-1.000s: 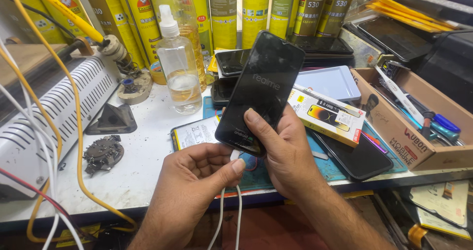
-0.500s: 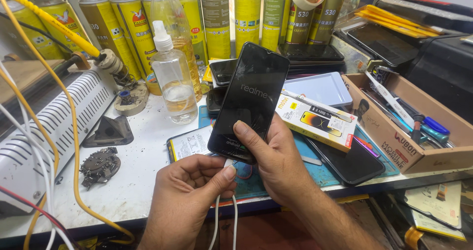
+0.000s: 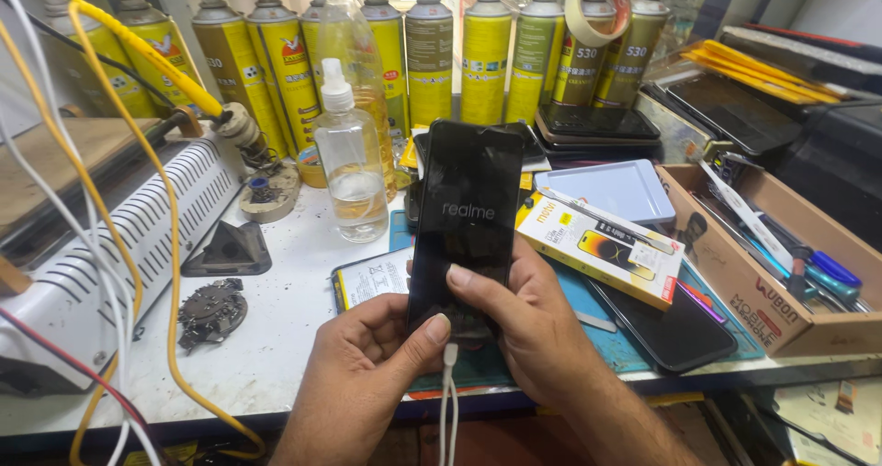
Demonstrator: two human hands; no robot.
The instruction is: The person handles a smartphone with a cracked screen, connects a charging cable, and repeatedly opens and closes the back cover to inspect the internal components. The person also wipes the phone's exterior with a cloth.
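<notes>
1. The white worktop (image 3: 276, 356) carries everything; take the black smartphone (image 3: 467, 222) at its middle as your landmark.
2. Behind the smartphone stands a row of yellow spray cans (image 3: 484, 57); left of it, a clear plastic bottle (image 3: 352, 167).
3. Right of the smartphone lie a yellow accessory box (image 3: 602, 245) and a cardboard tool box (image 3: 772, 264).
4. Your right hand (image 3: 528, 328) wraps the smartphone's lower end, thumb pressed across the lit screen.
5. Your left hand (image 3: 367, 374) pinches the white cable (image 3: 448, 402) plug at the bottom port.
6. This looks like the plugging-in step; next you would need a straight, gentle push.
</notes>
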